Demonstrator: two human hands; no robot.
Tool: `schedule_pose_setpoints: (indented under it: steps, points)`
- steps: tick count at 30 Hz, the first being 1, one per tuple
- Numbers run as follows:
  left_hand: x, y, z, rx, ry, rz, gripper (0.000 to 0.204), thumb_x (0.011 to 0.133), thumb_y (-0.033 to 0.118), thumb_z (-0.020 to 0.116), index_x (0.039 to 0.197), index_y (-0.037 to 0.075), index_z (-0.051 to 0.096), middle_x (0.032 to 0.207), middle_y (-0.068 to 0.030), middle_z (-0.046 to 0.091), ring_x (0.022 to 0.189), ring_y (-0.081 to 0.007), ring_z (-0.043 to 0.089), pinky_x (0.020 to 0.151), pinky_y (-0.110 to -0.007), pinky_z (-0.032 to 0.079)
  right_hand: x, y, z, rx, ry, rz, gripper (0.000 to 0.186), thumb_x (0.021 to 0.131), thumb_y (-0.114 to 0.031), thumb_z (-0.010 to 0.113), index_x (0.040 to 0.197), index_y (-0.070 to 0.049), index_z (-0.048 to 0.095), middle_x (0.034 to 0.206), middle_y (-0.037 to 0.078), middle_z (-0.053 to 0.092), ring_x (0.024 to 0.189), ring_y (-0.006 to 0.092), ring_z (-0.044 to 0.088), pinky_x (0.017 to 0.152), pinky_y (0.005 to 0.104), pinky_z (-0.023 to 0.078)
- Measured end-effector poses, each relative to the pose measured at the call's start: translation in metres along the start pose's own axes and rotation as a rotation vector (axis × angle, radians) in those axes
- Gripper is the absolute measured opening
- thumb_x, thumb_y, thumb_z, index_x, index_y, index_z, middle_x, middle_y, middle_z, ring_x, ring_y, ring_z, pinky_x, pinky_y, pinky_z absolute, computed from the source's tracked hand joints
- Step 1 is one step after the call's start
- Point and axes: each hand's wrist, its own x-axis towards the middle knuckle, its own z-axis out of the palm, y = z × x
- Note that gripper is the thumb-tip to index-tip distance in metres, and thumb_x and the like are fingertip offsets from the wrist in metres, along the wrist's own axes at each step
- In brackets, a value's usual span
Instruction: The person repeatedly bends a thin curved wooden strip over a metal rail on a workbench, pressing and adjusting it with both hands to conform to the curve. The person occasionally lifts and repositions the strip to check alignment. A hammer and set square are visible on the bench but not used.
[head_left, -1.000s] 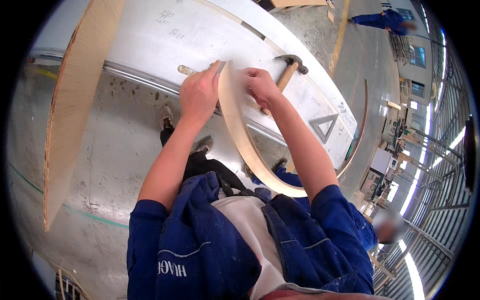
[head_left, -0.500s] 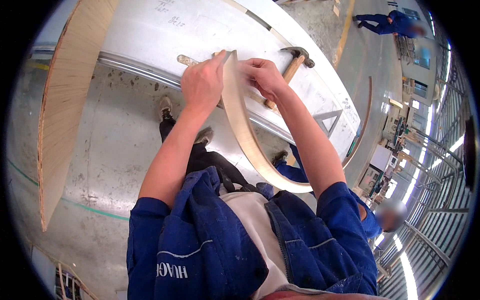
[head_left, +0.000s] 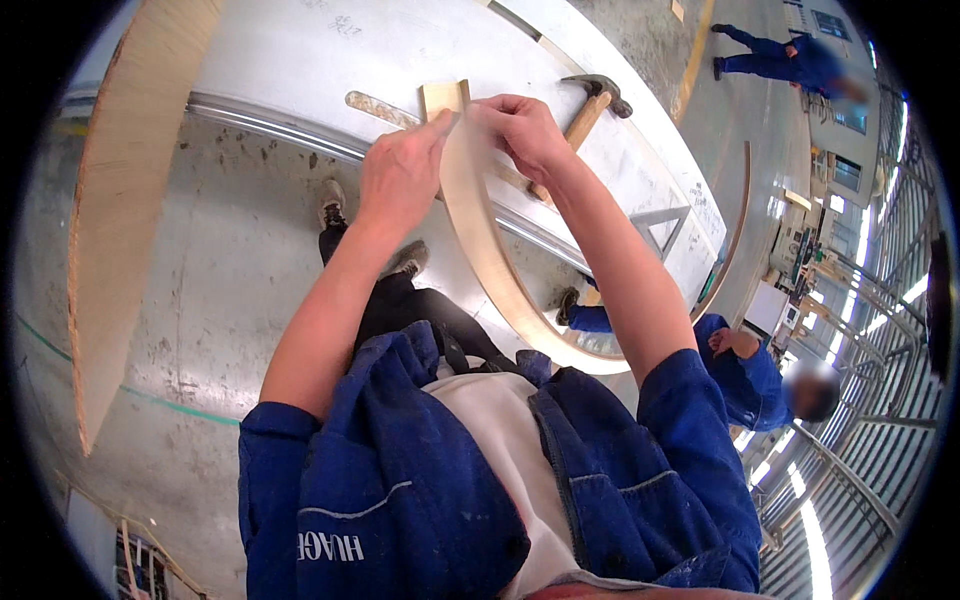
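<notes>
A long, pale curved wooden strip (head_left: pixel 480 245) rises from beside my waist to the work table, its end over the tabletop. My left hand (head_left: pixel 400 175) grips the strip's left edge near that end, fingers closed and index finger along the wood. On the opposite edge, my right hand (head_left: pixel 525 135) has thumb and fingers pinched together; a pale blur beneath them hides what they hold. A claw hammer (head_left: pixel 588 118) with a wooden handle lies on the table just right of my right hand. A narrow flat stick (head_left: pixel 378 108) lies partly hidden behind the strip and my hands.
The white work table (head_left: pixel 290 50) has a metal rail along its near edge. A grey triangular frame (head_left: pixel 660 230) lies at its right end. A large plywood panel (head_left: pixel 140 220) stands at left. One person (head_left: pixel 735 370) is close on the right, another (head_left: pixel 790 65) farther off.
More of the strip's end shows above my left hand, which sits slightly lower along it. My right hand has shifted slightly left and up. The nearby person's arm and hand have come into view.
</notes>
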Motion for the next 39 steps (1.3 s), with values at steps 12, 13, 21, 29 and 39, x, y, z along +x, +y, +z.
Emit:
schedule_pose_setpoints:
  steps: [12, 13, 21, 29, 39]
  points:
    - [-0.074, 0.017, 0.018, -0.073, 0.003, 0.028, 0.037, 0.093, 0.004, 0.062, 0.129, 0.008, 0.07, 0.084, -0.0224, 0.067, 0.079, -0.0415, 0.065, 0.073, -0.049, 0.052, 0.002, 0.002, 0.001, 0.049, 0.017, -0.001, 0.022, 0.092, -0.011, 0.078, 0.106, 0.005, 0.074, 0.093, 0.006, 0.07, 0.078, 0.0109, 0.065, 0.069, 0.0219, 0.06]
    - [-0.082, 0.017, 0.023, -0.089, 0.033, 0.049, 0.039, 0.091, 0.002, 0.061, 0.129, 0.008, 0.069, 0.082, -0.0222, 0.067, 0.079, -0.0414, 0.066, 0.073, -0.05, 0.052, 0.002, 0.002, 0.001, 0.05, 0.012, -0.01, 0.022, 0.092, -0.012, 0.079, 0.106, 0.005, 0.074, 0.093, 0.006, 0.07, 0.078, 0.011, 0.065, 0.07, 0.022, 0.06]
    - [-0.126, 0.026, 0.047, -0.146, 0.082, 0.045, 0.035, 0.095, 0.005, 0.064, 0.13, 0.006, 0.07, 0.086, -0.0238, 0.068, 0.076, -0.0408, 0.065, 0.07, -0.047, 0.051, 0.007, 0.005, 0.001, 0.041, 0.016, -0.032, 0.023, 0.091, -0.012, 0.08, 0.105, 0.005, 0.073, 0.093, 0.006, 0.07, 0.079, 0.012, 0.065, 0.071, 0.0223, 0.061]
    - [-0.134, 0.036, 0.051, -0.471, 0.136, -0.265, 0.019, 0.097, 0.014, 0.068, 0.109, 0.0, 0.072, 0.069, -0.014, 0.067, 0.058, -0.0183, 0.062, 0.062, -0.035, 0.051, -0.014, 0.0, 0.013, -0.293, 0.138, -0.205, 0.029, 0.084, -0.013, 0.084, 0.103, 0.008, 0.076, 0.089, 0.011, 0.074, 0.068, 0.0142, 0.066, 0.064, 0.0254, 0.059]
    - [-0.133, 0.011, 0.059, -0.956, -0.139, -0.654, 0.024, 0.098, 0.025, 0.071, 0.096, 0.0, 0.071, 0.075, -0.0038, 0.069, 0.065, -0.0099, 0.059, 0.063, -0.026, 0.046, -0.055, 0.009, 0.007, -0.535, 0.045, -0.164, 0.036, 0.08, -0.025, 0.084, 0.098, 0.005, 0.078, 0.083, 0.009, 0.074, 0.07, 0.014, 0.066, 0.063, 0.0301, 0.054]
